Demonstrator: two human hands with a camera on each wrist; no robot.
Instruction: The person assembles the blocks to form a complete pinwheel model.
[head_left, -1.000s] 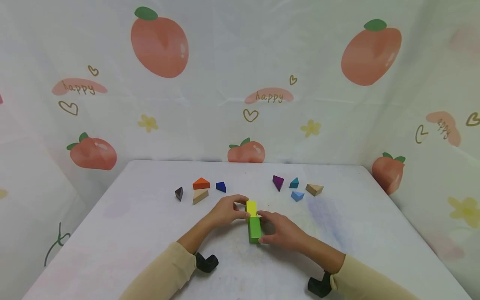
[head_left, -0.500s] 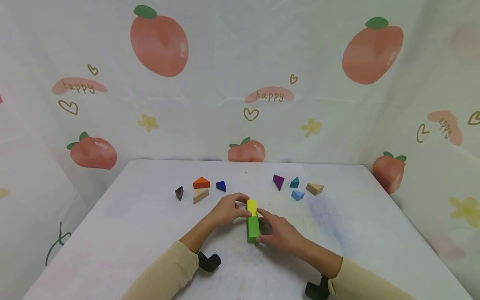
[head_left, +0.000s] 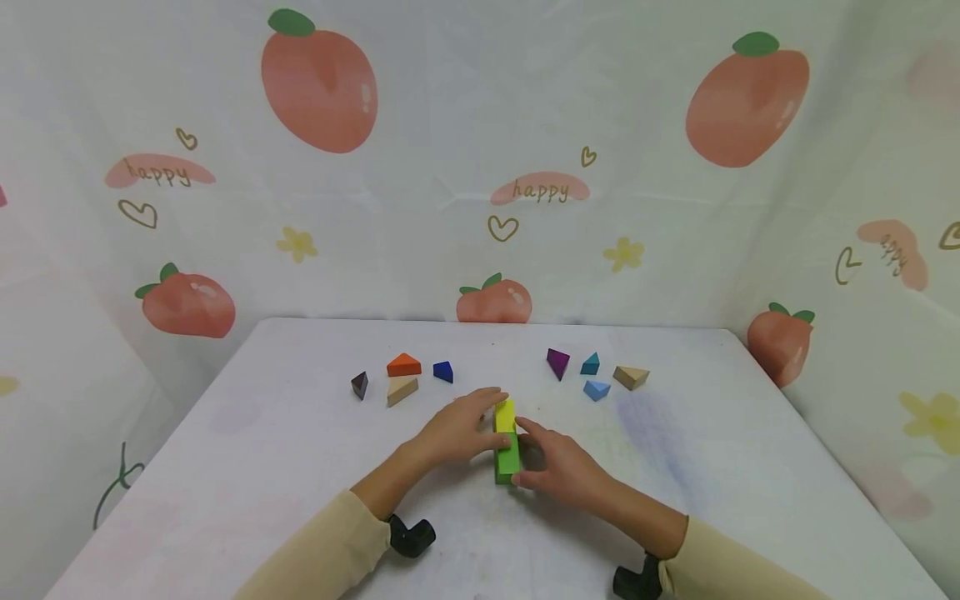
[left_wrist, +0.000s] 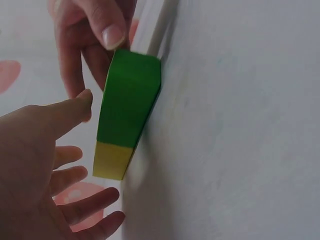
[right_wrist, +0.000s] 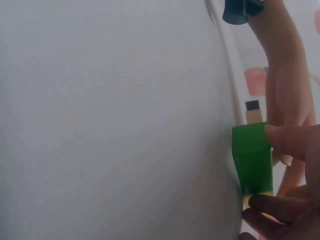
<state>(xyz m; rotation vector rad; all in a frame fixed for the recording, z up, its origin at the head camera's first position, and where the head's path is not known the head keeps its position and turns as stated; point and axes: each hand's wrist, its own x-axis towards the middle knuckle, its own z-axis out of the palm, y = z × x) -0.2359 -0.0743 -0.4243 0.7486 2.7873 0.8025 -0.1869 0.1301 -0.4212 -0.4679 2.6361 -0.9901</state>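
Observation:
In the head view a yellow block and a green block lie end to end on the white table, the green one nearer me. My right hand holds the green block from the right. Its thumb is at the near end, and its fingers reach the far end by the yellow block in the right wrist view. On the other side my left hand has its fingers spread beside the pair. In the left wrist view its fingers stand apart from the yellow block, gripping nothing.
Back left on the table lie an orange triangle block, a wooden one, a dark one and a blue one. Back right are purple, teal, light blue and wooden pieces. A printed curtain hangs behind.
My left hand has let go of the yellow block and spread its fingers. The green block shifted slightly left into line with the yellow one, my right hand still on it.

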